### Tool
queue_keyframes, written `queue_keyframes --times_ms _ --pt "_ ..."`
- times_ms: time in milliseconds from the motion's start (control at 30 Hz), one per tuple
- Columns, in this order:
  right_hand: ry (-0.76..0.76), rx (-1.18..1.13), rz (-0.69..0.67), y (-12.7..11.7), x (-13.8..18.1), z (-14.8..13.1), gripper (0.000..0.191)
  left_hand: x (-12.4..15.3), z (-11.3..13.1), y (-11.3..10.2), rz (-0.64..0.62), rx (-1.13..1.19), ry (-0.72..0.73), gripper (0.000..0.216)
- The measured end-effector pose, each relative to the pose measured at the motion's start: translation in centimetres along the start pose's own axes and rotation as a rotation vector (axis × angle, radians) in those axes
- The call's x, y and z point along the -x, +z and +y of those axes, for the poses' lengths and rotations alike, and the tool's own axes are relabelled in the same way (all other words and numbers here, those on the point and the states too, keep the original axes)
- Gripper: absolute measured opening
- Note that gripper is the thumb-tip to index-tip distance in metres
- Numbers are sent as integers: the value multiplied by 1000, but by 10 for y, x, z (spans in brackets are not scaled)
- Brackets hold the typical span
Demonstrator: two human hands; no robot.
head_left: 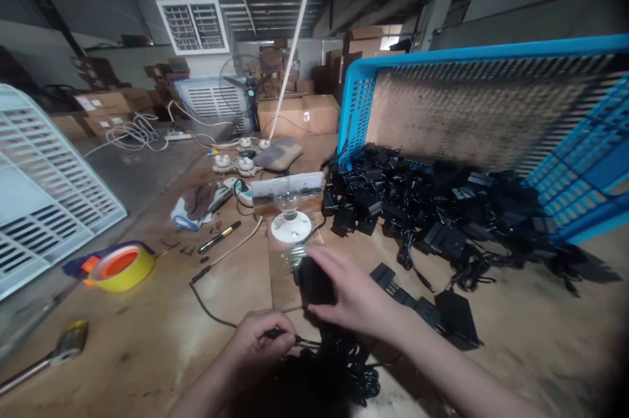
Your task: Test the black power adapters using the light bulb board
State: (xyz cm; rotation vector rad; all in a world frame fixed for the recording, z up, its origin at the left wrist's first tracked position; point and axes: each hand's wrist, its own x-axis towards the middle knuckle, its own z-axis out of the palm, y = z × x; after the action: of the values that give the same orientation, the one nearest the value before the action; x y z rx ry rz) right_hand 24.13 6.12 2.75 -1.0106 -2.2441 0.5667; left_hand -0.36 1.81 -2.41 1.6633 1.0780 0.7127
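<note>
Low in the centre, my left hand (268,338) is closed in a pinch on a black cable connector (273,334), with thin black cord running off either side. My right hand (351,287) wraps round a black power adapter (314,282), its fingers on top and the thumb below. Just beyond that adapter sits a clear bulb (286,203) in a white round lamp base (291,228), and a metal screw thread (297,254) shows close to the adapter. Bundled black cords (351,365) lie under my wrists. More adapters (457,320) rest right of my right forearm.
A tipped blue crate (358,110) spills a heap of black adapters (393,189) at the right. Leftward are a yellow tape roll (125,274), a hammer-like tool (69,342), a marker pen (219,237) and a white crate (59,208). White sockets (234,164) stand behind.
</note>
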Motion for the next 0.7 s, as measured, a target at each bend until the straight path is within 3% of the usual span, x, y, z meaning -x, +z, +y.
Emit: queue_keyframes --times_ms 200,367,700 --pt "-5 234 -145 25 -14 -9 90 3 -6 -1 16 -110 15 32" --pt "13 271 -143 27 -13 -12 89 -1 -3 1 45 -313 120 38" --pt "-3 229 -98 37 -7 1 90 -2 -8 1 14 -424 163 38"
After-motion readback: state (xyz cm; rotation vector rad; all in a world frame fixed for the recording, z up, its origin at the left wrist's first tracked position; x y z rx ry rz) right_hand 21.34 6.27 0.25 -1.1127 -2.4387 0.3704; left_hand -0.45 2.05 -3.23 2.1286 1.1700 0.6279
